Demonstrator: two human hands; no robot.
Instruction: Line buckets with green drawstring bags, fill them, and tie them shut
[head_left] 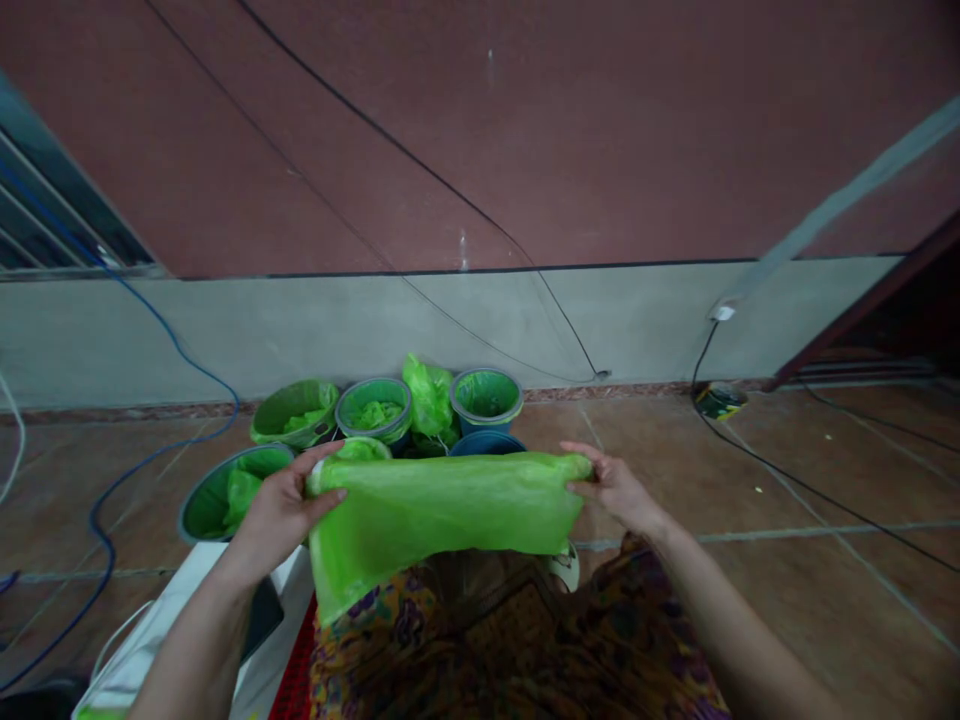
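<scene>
We see a thin green sheet (450, 505) spread above a patterned lap (420, 665), the left hand (285, 500) pinching its upper left corner, the right hand (613, 490) its upper right, thumbs across the near face, fingers nearly closed; we cannot clearly make out fingertips behind.

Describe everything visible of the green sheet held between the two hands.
The green sheet looks thin and slightly translucent, perhaps plastic or fabric. It is stretched sideways, its upper edge nearly straight, its lower edge uneven and hanging lowest at left. The left hand pinches its upper left corner, the right hand its upper right. Patterned clothing shows below.
</scene>
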